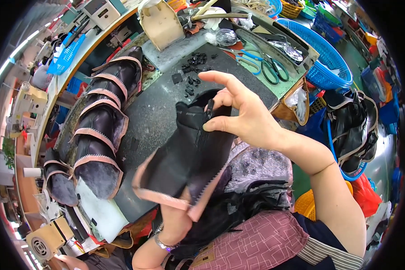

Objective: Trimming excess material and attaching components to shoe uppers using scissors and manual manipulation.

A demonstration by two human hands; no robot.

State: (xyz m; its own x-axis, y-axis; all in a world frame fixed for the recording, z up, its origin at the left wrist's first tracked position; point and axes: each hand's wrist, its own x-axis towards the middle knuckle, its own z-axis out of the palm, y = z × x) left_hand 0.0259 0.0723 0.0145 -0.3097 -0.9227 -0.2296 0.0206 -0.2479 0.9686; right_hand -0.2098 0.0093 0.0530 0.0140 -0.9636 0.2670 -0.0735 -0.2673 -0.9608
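Observation:
A black leather boot upper, with a pale pink, zigzag-cut edge along its lower opening, is held tilted above the dark work board. My left hand is at that lower opening and grips the upper from below, most of its fingers hidden by the leather. At the top end, my right hand pinches a small black zipper slider between thumb and a curled finger, while another finger points out to the left. A zipper seam runs down the upper from there.
Nested black uppers line the left of the board. Small black zipper parts lie beyond my right hand, near blue-handled scissors and dark green-handled scissors. Blue baskets stand to the right. Black pieces cover my lap.

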